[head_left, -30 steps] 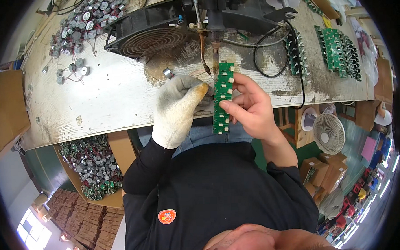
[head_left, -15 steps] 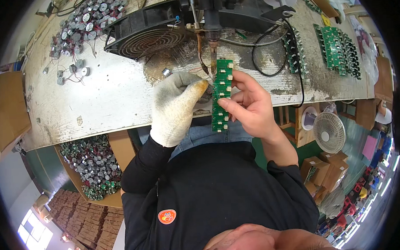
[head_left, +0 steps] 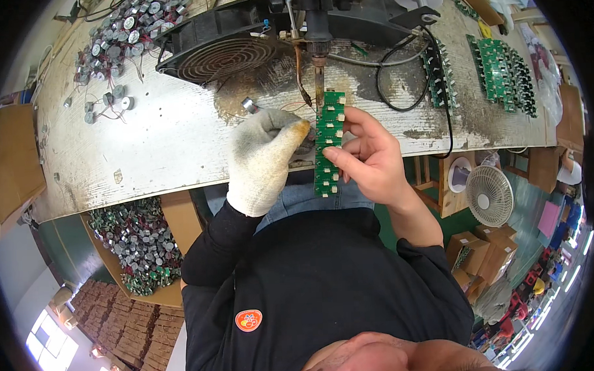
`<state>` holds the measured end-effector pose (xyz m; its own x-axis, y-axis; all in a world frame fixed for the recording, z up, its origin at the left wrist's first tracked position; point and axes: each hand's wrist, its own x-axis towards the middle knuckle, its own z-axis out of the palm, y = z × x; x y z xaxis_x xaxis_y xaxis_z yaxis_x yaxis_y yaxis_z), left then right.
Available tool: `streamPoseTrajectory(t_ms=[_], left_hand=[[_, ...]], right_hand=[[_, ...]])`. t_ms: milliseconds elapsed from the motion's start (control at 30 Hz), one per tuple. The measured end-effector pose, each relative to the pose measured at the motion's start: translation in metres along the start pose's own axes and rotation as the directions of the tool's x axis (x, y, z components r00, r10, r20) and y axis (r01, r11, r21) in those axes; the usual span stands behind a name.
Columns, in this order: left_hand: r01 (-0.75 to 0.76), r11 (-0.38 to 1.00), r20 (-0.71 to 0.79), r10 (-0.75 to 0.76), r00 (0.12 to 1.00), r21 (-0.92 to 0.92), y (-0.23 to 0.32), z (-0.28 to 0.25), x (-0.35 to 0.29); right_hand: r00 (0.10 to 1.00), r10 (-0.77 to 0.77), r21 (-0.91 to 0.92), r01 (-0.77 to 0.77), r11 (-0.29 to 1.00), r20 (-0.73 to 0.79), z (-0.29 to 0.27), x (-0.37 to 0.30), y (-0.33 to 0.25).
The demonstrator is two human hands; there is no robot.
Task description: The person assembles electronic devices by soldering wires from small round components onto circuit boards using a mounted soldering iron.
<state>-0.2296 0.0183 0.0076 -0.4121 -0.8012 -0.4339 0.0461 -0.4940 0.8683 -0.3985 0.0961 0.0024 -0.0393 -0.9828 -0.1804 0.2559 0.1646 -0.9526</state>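
Observation:
My right hand [head_left: 369, 153] grips a long strip of green circuit boards [head_left: 330, 145] between thumb and fingers. Small white connectors run along the strip, which stands nearly upright in the picture. On my left hand [head_left: 263, 154] is a pale knit glove with a stained thumb. Its thumb and forefinger pinch thin wires beside the strip's left edge; the fingertips partly hide them. A small round metal component [head_left: 249, 105] with wires lies just beyond the glove. Above the strip's far end, a soldering iron [head_left: 319, 70] points down, with a thin curved copper-coloured tube [head_left: 300, 74] beside it.
A black fan [head_left: 224, 57] stands behind my left hand. Loose round components [head_left: 131, 34] are heaped at the far left, and more fill a carton [head_left: 142, 246] below the table edge. Rows of green boards [head_left: 499, 74] lie right, past a black cable [head_left: 448, 115].
The circuit board strip has shifted slightly toward me, its far end now a little lower. My gloved hand has moved slightly right, and the round component shows more beyond it.

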Motion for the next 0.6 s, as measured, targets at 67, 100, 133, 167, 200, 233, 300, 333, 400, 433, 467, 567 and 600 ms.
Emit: streamPoseTrajectory(t_ms=[67, 100, 133, 167, 200, 233, 300, 333, 400, 433, 467, 567, 600], left_hand=[[-0.007, 1.0, -0.036, 0.008, 0.999, 0.029, 0.006, 0.004, -0.003], [-0.006, 1.0, -0.037, 0.007, 0.999, 0.028, 0.004, 0.003, -0.002], [-0.033, 0.998, -0.041, 0.035, 0.999, 0.053, 0.0, 0.002, -0.001], [-0.059, 0.995, -0.044, 0.062, 0.997, 0.077, -0.002, 0.001, 0.0], [-0.057, 0.996, -0.043, 0.061, 0.997, 0.075, -0.002, 0.002, 0.0], [-0.07, 0.996, -0.037, 0.073, 0.997, 0.062, -0.002, 0.002, 0.0], [-0.082, 0.995, -0.034, 0.084, 0.996, 0.049, 0.001, 0.004, -0.001], [-0.083, 0.993, -0.041, 0.086, 0.995, 0.079, 0.004, 0.004, -0.001], [-0.083, 0.991, -0.045, 0.089, 0.995, 0.106, 0.008, 0.006, -0.001], [-0.085, 0.988, -0.04, 0.091, 0.995, 0.128, 0.01, 0.006, -0.001], [-0.086, 0.985, -0.037, 0.093, 0.995, 0.15, 0.012, 0.007, -0.001], [-0.088, 0.982, -0.034, 0.095, 0.995, 0.169, 0.015, 0.007, -0.001], [-0.088, 0.982, -0.033, 0.095, 0.995, 0.169, 0.014, 0.008, -0.001]], right_hand=[[1.0, 0.016, -0.002, -0.016, 1.0, -0.005, 0.002, 0.0, -0.002], [0.999, 0.032, -0.003, -0.032, 0.999, -0.011, 0.002, -0.001, -0.002], [0.999, 0.033, -0.004, -0.033, 0.999, -0.01, 0.002, 0.0, -0.002], [1.0, 0.031, -0.011, -0.031, 0.999, -0.004, 0.002, -0.001, -0.002], [1.0, 0.029, -0.017, -0.029, 0.999, 0.002, 0.002, -0.001, -0.002], [1.0, 0.031, -0.018, -0.031, 0.999, 0.002, 0.002, -0.001, -0.002], [1.0, 0.022, -0.002, -0.022, 1.0, -0.008, 0.003, -0.002, -0.003], [1.0, 0.023, -0.001, -0.023, 1.0, -0.007, 0.004, -0.002, -0.003], [1.0, 0.006, 0.001, -0.006, 1.0, 0.003, 0.003, -0.001, -0.003], [1.0, 0.005, 0.001, -0.005, 1.0, 0.002, 0.003, -0.001, -0.003], [1.0, 0.019, -0.001, -0.019, 1.0, 0.003, 0.003, -0.001, -0.004], [1.0, 0.01, -0.002, -0.01, 1.0, -0.008, 0.004, -0.001, -0.004], [1.0, -0.011, -0.003, 0.011, 1.0, -0.019, 0.004, -0.001, -0.003]])
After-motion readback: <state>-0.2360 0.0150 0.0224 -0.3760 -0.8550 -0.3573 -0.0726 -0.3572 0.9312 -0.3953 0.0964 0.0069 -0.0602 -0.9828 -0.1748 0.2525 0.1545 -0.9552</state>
